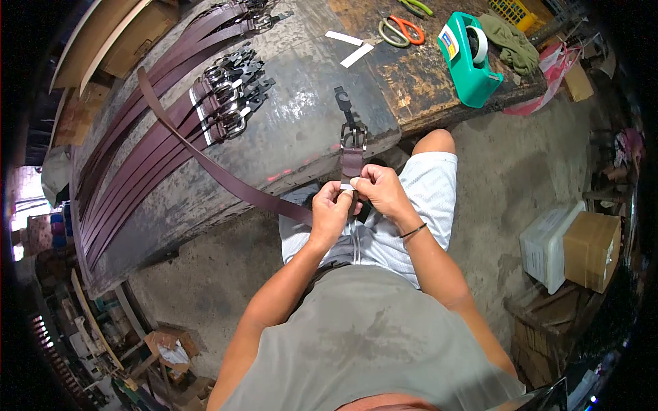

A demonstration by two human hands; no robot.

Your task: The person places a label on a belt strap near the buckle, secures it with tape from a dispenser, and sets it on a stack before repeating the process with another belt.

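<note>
A dark brown belt [255, 196] runs from the tabletop down to my lap, its metal buckle [353, 140] resting near the table's edge with a black hanger tag [343, 103] above it. Just below the buckle, my left hand [330, 218] pinches the strap from the left, fingers closed. My right hand [385, 195], with a dark band on its wrist, is closed on the same spot from the right. Between my thumbs, a small white strip [347, 185] lies across the strap. Parts of the belt are hidden under my fingers.
Several brown belts [147, 159] with buckles lie on the dark work table [301, 103] at left. Two white strips [356, 55], orange-handled scissors [406, 31], a green tape dispenser [471, 65] and a cloth [510, 44] lie farther back. Boxes [591, 250] stand at right.
</note>
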